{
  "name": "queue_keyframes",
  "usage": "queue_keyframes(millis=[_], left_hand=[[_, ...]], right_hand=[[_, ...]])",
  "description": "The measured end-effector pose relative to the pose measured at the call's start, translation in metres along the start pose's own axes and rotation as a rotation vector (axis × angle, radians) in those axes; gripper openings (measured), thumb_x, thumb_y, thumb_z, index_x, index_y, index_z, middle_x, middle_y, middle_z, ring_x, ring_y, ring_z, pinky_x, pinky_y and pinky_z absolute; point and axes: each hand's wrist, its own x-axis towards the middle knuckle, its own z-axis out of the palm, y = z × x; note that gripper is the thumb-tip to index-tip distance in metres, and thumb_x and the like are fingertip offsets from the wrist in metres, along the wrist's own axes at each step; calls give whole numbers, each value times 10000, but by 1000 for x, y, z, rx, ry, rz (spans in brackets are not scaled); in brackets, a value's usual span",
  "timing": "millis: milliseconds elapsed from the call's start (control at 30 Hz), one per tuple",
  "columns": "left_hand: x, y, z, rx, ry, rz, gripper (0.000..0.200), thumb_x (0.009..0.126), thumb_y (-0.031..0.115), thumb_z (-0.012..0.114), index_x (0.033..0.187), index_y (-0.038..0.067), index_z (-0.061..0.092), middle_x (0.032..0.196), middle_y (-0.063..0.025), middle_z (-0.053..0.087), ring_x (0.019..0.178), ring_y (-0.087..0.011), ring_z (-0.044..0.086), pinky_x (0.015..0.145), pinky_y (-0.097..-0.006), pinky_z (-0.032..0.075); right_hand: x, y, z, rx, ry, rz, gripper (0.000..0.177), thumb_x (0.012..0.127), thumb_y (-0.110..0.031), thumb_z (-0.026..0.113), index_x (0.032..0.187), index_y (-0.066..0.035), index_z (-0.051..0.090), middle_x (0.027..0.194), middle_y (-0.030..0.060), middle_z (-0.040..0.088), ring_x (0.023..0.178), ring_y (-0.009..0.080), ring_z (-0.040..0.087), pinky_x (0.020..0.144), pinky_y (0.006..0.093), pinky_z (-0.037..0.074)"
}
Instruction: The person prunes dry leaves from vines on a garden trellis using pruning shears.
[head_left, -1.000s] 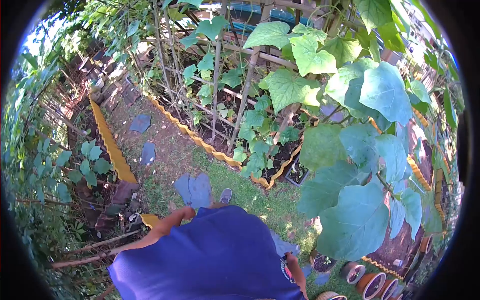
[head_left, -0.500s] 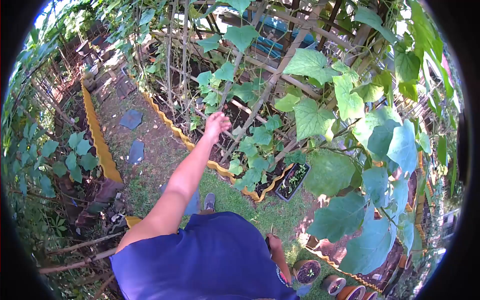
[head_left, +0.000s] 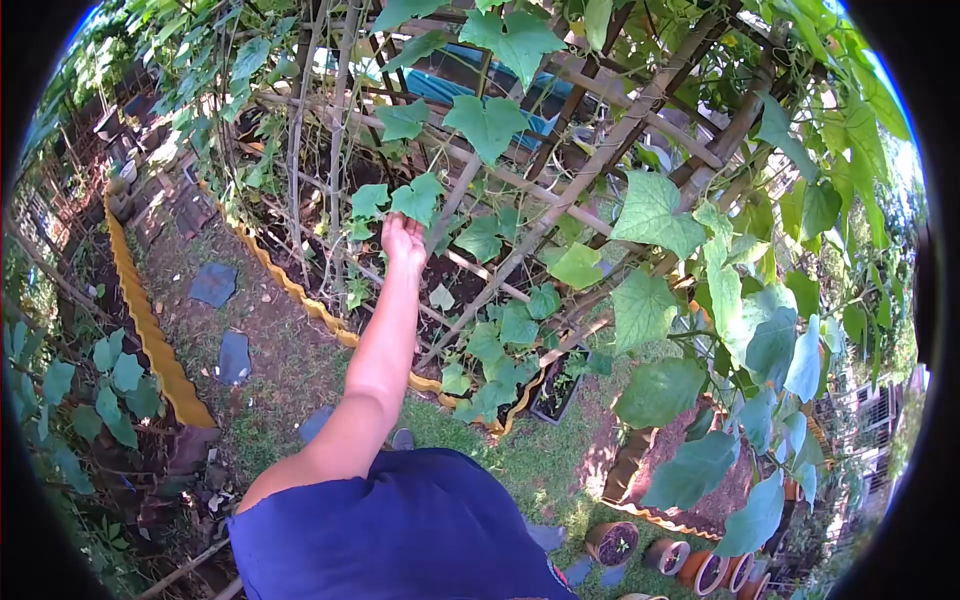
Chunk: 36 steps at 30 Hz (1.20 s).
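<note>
My left hand (head_left: 403,243) reaches out to the trellis, palm turned up and fingers loosely extended. Its fingertips meet the lower edge of a green lobed vine leaf (head_left: 417,197); whether they press on it is hard to make out. Beside that leaf hangs a smaller vine leaf (head_left: 369,200). The vine climbs a lattice of wooden slats (head_left: 515,255), tied in crossing diagonals. My right hand is out of sight, below my dark blue shirt (head_left: 400,530).
Yellow wavy edging (head_left: 290,285) borders the bed under the trellis. A dark planter box (head_left: 560,385) stands at its corner. Large leaves (head_left: 690,470) hang on the right. Several pots (head_left: 612,543) line the lower right. Flat stones (head_left: 234,358) lie along the path.
My left hand has moved up and left to the leaf, its palm now showing. The view has shifted to the right. My right hand, seen low earlier, has left the view.
</note>
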Motion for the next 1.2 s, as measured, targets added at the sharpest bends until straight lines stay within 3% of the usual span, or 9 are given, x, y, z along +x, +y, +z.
queue_keyframes(millis=[67,367,567,600,667,733,767,833,1200], left_hand=[[0,25,3,65,28,46,93,989,169,579,1053,104,559,851,-2,587,731,-154,607,702,-330,539],[-21,142,32,347,-30,511,169,941,227,676,1016,94,604,843,-6,620,715,-125,620,623,-261,510],[-66,214,79,471,-17,802,133,948,182,659,982,63,609,743,-31,642,551,-88,580,475,-215,438],[-69,226,84,501,-36,886,105,955,167,645,954,65,621,724,-16,634,538,-63,551,465,-196,409],[-81,251,96,579,-67,983,90,957,150,641,928,65,632,706,-5,622,518,-40,504,454,-187,376],[-94,277,110,628,-91,1068,117,958,166,649,942,50,637,696,-1,611,502,-35,470,438,-182,349],[-102,290,119,642,-110,1082,117,953,163,656,944,48,641,694,1,608,498,-27,458,432,-179,334],[-114,316,138,653,-139,1066,118,948,161,662,931,45,645,691,2,604,493,-19,447,428,-176,315],[-102,436,247,876,-394,1049,149,922,150,687,1011,33,663,756,-6,623,509,-20,453,467,-169,333]], right_hand=[[5,-13,6,-6,-11,-16,364,834,-425,633,932,-75,652,810,113,636,721,253,599,651,385,469],[36,-57,8,-104,-96,-128,390,857,-436,596,1053,-100,635,923,154,656,834,298,620,744,411,484],[61,-86,-9,-262,-149,-206,420,873,-443,572,1134,-117,624,998,181,670,909,328,635,807,428,494],[75,-89,-12,-364,-162,-176,466,920,-469,491,1272,-181,596,1107,223,683,1047,373,659,916,435,496],[115,-75,-9,-443,-217,-258,450,917,-458,508,1260,-188,616,1116,210,685,1042,355,663,914,432,496],[134,-61,-9,-386,-262,-325,376,859,-436,598,1086,-139,642,982,167,654,891,301,626,783,420,479],[133,-58,-8,-288,-280,-352,350,803,-418,681,919,-88,658,844,129,622,743,256,587,653,410,463],[154,-33,2,-171,-333,-309,370,743,-401,766,742,-42,671,695,90,579,591,210,541,523,403,442],[112,-127,49,-345,-302,-199,328,838,-368,646,999,-82,636,912,131,628,811,264,594,726,404,458]])
